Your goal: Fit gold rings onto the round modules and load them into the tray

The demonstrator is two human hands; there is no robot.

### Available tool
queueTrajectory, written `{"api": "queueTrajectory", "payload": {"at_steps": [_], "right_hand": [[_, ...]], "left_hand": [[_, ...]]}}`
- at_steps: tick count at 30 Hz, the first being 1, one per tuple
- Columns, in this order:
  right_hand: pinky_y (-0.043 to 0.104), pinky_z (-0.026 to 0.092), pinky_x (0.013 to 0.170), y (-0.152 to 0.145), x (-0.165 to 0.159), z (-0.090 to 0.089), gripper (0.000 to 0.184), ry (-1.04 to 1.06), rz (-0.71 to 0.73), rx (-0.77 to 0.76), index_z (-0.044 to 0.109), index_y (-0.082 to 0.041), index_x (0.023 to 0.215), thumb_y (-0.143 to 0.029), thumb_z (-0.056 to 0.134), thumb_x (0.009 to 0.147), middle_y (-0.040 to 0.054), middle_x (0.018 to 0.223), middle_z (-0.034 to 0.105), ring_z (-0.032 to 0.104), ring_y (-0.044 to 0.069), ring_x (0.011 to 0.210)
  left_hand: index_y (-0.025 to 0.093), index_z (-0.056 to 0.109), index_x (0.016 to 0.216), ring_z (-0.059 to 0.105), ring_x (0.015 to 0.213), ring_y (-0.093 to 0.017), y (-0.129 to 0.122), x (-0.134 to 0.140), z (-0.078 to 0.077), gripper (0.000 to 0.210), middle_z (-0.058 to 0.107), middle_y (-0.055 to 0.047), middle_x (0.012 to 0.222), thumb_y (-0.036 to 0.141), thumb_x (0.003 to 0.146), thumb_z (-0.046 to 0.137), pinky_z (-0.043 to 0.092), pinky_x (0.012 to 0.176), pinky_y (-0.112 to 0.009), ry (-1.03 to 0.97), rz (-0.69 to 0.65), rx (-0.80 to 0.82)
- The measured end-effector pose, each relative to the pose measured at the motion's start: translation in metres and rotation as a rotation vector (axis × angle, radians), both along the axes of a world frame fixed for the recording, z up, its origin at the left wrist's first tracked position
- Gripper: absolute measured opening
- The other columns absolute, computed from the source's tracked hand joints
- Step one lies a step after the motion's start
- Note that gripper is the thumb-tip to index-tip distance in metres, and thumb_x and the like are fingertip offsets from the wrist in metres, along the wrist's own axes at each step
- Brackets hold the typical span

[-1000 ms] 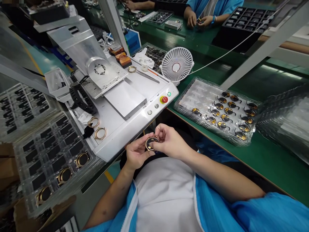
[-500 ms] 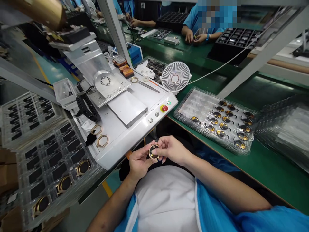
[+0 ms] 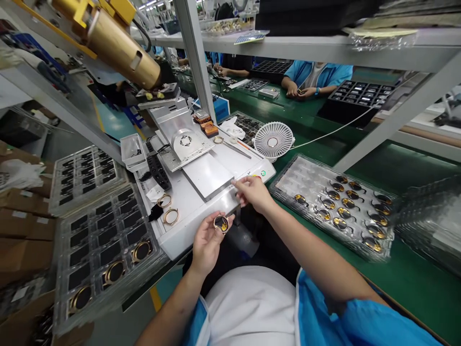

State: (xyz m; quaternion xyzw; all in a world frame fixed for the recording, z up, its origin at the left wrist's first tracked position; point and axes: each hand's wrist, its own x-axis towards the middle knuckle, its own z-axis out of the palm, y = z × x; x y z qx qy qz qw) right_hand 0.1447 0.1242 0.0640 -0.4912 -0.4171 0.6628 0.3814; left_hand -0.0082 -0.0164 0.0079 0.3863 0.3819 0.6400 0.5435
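- Round gold-rimmed case (image 3: pixel 221 224) pinched between thumb and fingers of my left hand (image 3: pixel 207 240), held off the near edge of the white machine base (image 3: pixel 187 228).
- Case's black-and-yellow inside faces up toward me; outline round, long axis can't be told.
- My right hand (image 3: pixel 255 193) by that same edge, fingers bent; can't tell whether they pinch anything.
- Two gold rings (image 3: pixel 170 224) near the base's left corner.
- Right tray (image 3: pixel 288 185): black-and-yellow discs (image 3: pixel 339 223), mostly toward its right edge.
- Left tray (image 3: pixel 94 250): black squares (image 3: pixel 110 252); three gold-rimmed rounds (image 3: pixel 115 271) along its near edge.
- Cartons (image 3: pixel 29 221): white labels (image 3: pixel 29 193), print too small.
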Motion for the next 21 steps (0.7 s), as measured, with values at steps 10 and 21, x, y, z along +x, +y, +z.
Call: {"api": "queueTrajectory", "payload": {"at_steps": [10, 21], "right_hand": [[0.019, 0.036, 0.031, -0.012, 0.004, 0.014, 0.047, 0.062, 0.035, 0.124, 0.053, -0.021, 0.074, -0.051, 0.088, 0.071, -0.0046, 0.047, 0.059, 0.045, 0.009, 0.031], [0.018, 0.04, 0.035, -0.093, 0.018, 0.005, 0.039, -0.033, 0.271, 0.081, 0.058, -0.019, 0.073, -0.05, 0.08, 0.077, -0.0025, 0.052, 0.062, 0.052, 0.01, 0.035]], "left_hand": [[0.02, 0.07, 0.129, 0.078, 0.099, -0.025, -0.002, -0.01, 0.011, 0.063, 0.08, -0.013, 0.114, 0.018, 0.07, 0.091, 0.065, 0.081, -0.032, 0.318, 0.176, 0.113], [0.024, 0.063, 0.142, 0.075, 0.113, -0.028, -0.004, 0.004, 0.003, 0.064, 0.074, -0.012, 0.132, 0.013, 0.081, 0.079, 0.062, 0.102, -0.04, 0.729, 0.225, 0.287]]}}
